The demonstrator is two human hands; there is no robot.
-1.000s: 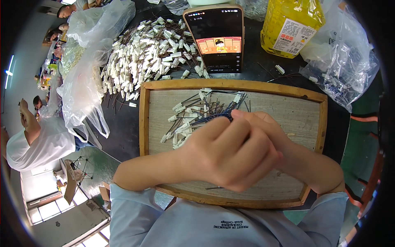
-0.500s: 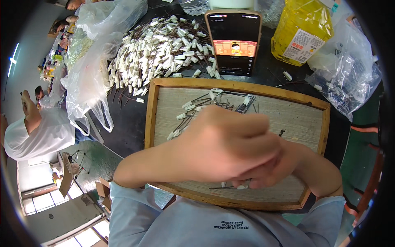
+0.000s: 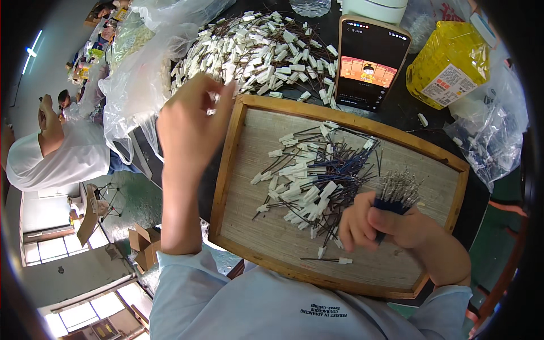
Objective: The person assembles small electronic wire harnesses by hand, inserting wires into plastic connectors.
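1) My R hand (image 3: pixel 399 229): thumb & fingers closed round a wire bundle (image 3: pixel 398 195), firm hold AFAICT
2) Bundle runs btwn thumb & curled fingers; dk blue part right at the grip, bare metal tips fan out past the thumb, away from the body; all over R side of the tray (image 3: pixel 228 170), can't tell how high
3) My L hand (image 3: pixel 192 122): up by tray's L rim, in front of the big pile (image 3: pixel 272 51); fingers bent, loosely curled w/ small gap inside the curl; can't tell if tips meet or pinch anything
4) Just L of R fingers: loose wires (image 3: pixel 326 190) heaped mid-tray, white connectors mostly to L, dk ends to R
5) Single wire (image 3: pixel 345 260) lies apart from heap, near tray's bottom edge
6) Past tray's far rim on blk table (image 3: pixel 480 195): phone (image 3: pixel 371 62) propped up, screen lit; R of it, bottle (image 3: pixel 450 65) of yellow liquid, then clear plastic bag (image 3: pixel 493 144)
7) Far L: co-worker's white sleeve (image 3: pixel 62 156), arm raised
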